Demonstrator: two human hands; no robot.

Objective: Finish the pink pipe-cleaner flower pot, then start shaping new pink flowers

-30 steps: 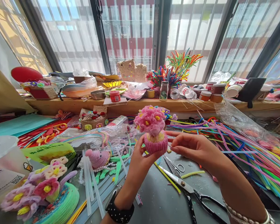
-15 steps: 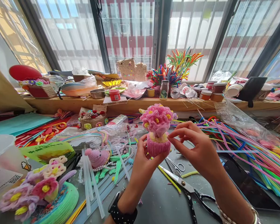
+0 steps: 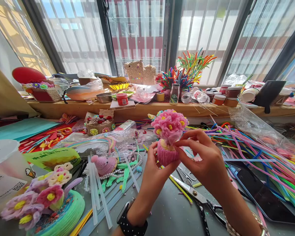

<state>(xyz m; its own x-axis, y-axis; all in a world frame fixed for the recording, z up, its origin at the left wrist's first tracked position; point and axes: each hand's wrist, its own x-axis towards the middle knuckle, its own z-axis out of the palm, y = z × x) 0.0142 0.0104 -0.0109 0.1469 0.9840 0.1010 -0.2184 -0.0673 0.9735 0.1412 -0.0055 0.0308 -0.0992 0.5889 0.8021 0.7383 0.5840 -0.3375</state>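
My left hand [image 3: 153, 172] is closed round a small ribbed pink pot [image 3: 166, 154], holding it up over the table. From the pot rises a bunch of fuzzy pink flowers [image 3: 170, 124] with yellow centres, and a pale yellow filling shows at its rim. My right hand [image 3: 201, 155] pinches at the right side of the rim, just under the blooms; what its fingertips hold is hidden. Below the hands lie black-handled scissors [image 3: 195, 194] and a yellow-green pipe cleaner [image 3: 181, 189].
A flower piece on a green base [image 3: 72, 208] and clear glue sticks [image 3: 100, 193] lie to the left. Pipe cleaners [image 3: 255, 147] and a black phone [image 3: 264, 193] are on the right. A windowsill [image 3: 142, 112] behind carries jars and bowls.
The pot has tilted, its flowers leaning further right, and sits slightly further right in view. My right fingertips have stayed at the rim, shifting slightly lower. The whole view has shifted a little.
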